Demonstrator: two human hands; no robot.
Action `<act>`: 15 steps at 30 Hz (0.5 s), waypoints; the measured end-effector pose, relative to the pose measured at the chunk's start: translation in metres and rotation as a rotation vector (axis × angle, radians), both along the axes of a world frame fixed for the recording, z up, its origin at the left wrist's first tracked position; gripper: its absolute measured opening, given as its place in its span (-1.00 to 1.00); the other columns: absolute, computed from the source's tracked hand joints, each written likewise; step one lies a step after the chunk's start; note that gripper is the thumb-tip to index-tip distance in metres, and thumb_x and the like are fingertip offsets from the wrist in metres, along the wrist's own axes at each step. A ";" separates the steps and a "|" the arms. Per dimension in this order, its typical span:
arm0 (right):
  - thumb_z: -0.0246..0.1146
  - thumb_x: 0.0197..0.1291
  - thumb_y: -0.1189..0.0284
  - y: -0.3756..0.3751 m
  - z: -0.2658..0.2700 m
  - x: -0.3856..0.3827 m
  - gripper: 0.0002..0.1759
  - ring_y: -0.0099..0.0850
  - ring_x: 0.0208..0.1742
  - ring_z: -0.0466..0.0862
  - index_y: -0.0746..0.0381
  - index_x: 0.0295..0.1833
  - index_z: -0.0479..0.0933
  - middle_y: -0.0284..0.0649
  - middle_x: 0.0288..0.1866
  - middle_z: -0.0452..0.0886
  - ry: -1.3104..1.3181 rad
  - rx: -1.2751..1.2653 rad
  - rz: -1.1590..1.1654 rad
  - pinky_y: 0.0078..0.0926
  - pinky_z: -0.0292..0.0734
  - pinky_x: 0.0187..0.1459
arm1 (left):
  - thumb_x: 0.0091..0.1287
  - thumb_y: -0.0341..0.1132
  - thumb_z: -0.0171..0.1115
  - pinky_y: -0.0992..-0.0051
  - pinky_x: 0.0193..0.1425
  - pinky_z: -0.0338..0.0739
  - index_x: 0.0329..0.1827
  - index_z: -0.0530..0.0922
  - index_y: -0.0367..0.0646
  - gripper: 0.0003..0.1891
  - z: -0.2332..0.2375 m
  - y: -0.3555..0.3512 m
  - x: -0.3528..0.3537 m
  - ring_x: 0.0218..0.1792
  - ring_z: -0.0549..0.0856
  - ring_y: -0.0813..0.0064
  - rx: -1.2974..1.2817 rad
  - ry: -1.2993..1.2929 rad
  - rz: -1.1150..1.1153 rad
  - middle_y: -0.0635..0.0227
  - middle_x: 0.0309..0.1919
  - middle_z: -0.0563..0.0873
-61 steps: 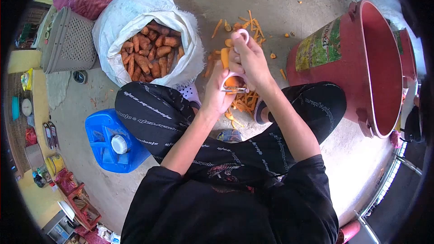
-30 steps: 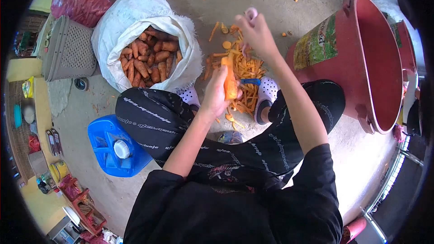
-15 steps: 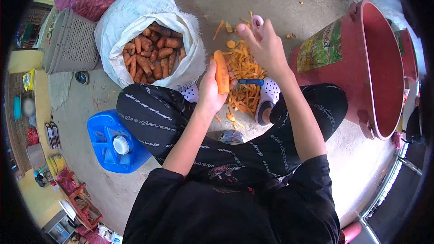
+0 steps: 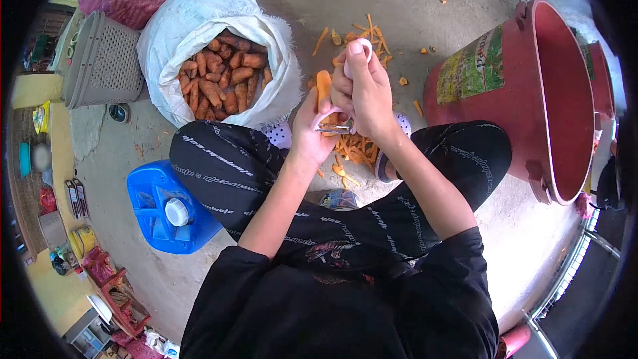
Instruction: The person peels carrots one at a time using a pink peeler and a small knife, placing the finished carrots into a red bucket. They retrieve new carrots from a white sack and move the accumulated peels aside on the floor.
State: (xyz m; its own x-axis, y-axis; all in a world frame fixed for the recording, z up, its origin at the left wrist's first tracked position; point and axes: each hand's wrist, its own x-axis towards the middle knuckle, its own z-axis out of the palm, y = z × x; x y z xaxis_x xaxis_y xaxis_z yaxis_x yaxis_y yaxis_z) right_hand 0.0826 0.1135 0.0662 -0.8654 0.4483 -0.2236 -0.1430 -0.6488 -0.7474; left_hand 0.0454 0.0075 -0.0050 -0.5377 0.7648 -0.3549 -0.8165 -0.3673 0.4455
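Note:
A carrot (image 4: 323, 86) with a peeled, bright orange surface is gripped in my left hand (image 4: 310, 129), its narrow length pointing away from me. Wrapped round a pale pink peeler (image 4: 325, 118) is my right hand (image 4: 367, 96), thumb up along the handle's looped end. The peeler's metal blade lies across the near end of the carrot, close to my left palm. Beneath both hands, a pile of orange peelings (image 4: 359, 151) covers the floor between my feet, partly hidden by the hands.
An open white sack (image 4: 282, 70) of unpeeled carrots (image 4: 219, 80) stands front left, with a grey perforated basket (image 4: 109, 60) beside it. A blue jerrycan (image 4: 156, 226) sits by my left knee. To the right stands a large red bucket (image 4: 518, 113).
My right hand has come in left and toward me, bringing the peeler blade from beside the carrot onto its near end. My left hand keeps hold of the carrot in nearly the same spot.

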 end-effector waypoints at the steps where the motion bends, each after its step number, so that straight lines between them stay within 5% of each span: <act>1: -0.03 0.44 0.11 0.002 -0.003 -0.001 -0.67 -0.67 -0.71 0.12 0.17 -0.19 0.28 -0.43 -0.62 0.18 0.004 -0.010 -0.005 -0.65 0.05 -0.70 | 0.42 -0.14 -0.02 0.55 -0.21 0.41 -0.30 0.46 0.01 -0.81 0.001 0.000 0.000 -0.33 0.52 0.63 0.003 -0.011 0.009 0.57 -0.39 0.52; 15: -0.01 0.43 0.15 0.006 -0.011 -0.005 -0.70 -0.68 -0.68 0.17 0.15 -0.24 0.28 -0.42 -0.60 0.24 -0.077 -0.046 -0.041 -0.66 0.09 -0.68 | 0.49 -0.06 -0.09 0.50 -0.11 0.43 0.02 0.46 -0.07 -0.69 0.005 0.003 0.004 -0.25 0.54 0.59 0.017 0.006 0.048 0.55 -0.34 0.53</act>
State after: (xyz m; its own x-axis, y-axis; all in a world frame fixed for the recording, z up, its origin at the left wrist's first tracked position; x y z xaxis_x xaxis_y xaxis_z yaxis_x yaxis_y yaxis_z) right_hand 0.0778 0.1197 0.0553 -0.8260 0.4706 -0.3101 -0.1131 -0.6775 -0.7268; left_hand 0.0495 0.0108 -0.0003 -0.5763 0.7437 -0.3388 -0.7949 -0.4137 0.4439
